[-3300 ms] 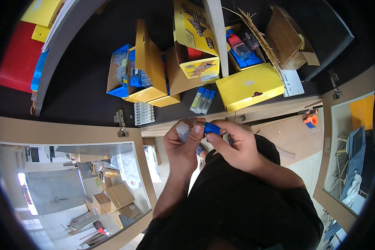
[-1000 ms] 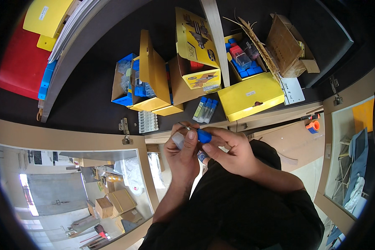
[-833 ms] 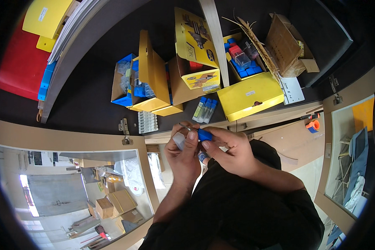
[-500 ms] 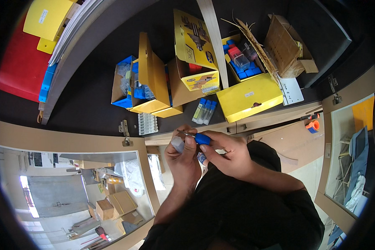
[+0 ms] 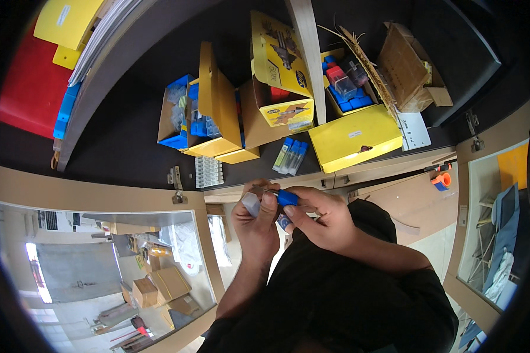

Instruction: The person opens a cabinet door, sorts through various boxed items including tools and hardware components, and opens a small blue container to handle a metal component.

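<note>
Dark shelf of yellow boxes (image 5: pixel 359 138) behind; left hand (image 5: pixel 254 226) grips clear cap (image 5: pixel 251 204), right hand (image 5: pixel 324 220) pinches blue tool (image 5: pixel 287 198); keep both aligned.

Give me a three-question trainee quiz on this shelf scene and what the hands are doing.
1. True or false: the left hand and the right hand are together on the small blue tool.
2. The three slim blue packets lie on the dark shelf: A) inside a red box, B) just in front of the upright yellow carton, C) on the floor.
3. Fill in: the small ribbed white part lies in front of the open blue and ______ box.

Key: 1 true; 2 B; 3 yellow.
</note>
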Demonstrator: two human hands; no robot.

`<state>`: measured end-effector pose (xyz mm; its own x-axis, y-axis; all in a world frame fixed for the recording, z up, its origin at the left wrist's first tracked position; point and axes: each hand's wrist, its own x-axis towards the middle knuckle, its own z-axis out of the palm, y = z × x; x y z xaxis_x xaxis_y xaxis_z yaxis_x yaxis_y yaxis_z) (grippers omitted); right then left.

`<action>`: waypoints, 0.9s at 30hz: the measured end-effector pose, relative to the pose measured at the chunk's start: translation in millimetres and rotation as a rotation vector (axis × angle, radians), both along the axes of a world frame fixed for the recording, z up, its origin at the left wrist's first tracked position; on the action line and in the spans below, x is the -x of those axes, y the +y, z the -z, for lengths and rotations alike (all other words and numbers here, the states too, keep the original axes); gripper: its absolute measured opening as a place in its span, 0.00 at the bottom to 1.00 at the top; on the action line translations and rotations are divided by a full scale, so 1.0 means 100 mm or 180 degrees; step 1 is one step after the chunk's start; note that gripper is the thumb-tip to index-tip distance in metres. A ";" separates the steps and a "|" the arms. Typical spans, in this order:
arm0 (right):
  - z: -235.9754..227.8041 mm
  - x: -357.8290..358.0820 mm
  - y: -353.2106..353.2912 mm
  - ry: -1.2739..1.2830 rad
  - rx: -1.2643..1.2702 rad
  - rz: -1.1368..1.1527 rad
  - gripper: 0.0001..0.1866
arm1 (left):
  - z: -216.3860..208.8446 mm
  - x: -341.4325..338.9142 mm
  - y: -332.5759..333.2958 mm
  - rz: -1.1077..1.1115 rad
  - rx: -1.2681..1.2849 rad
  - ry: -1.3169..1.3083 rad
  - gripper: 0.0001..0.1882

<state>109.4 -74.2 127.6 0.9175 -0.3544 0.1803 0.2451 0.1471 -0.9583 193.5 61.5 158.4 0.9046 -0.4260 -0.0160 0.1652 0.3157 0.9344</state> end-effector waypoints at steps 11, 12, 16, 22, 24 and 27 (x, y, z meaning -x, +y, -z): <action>-0.03 0.01 -0.01 -0.0032 -0.0247 -0.0258 0.17 | 0.04 -0.01 0.02 -0.0053 0.0058 -0.0044 0.12; -0.07 0.01 -0.04 -0.0048 -0.0415 -0.0399 0.16 | 0.02 -0.01 0.02 -0.0013 0.0077 0.0001 0.12; -0.05 0.03 -0.09 -0.0004 -0.0661 -0.0800 0.16 | -0.04 -0.02 0.05 0.0172 0.0130 0.0096 0.12; -0.03 0.02 -0.05 -0.0028 -0.1503 -0.1013 0.18 | 0.12 -0.07 0.08 -0.0011 0.0046 -0.0172 0.15; -0.04 0.04 -0.04 -0.0047 -0.1179 -0.0834 0.18 | 0.09 -0.06 0.06 -0.0034 0.0112 -0.0099 0.15; -0.06 0.07 -0.06 -0.0069 -0.0717 -0.0687 0.17 | -0.06 0.01 0.01 -0.0037 0.0211 0.0060 0.15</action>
<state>102.0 -80.2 133.5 0.9727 -0.1851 0.1397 0.2052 0.4061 -0.8905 192.9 62.8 164.3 0.9093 -0.4161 -0.0051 0.1784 0.3788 0.9081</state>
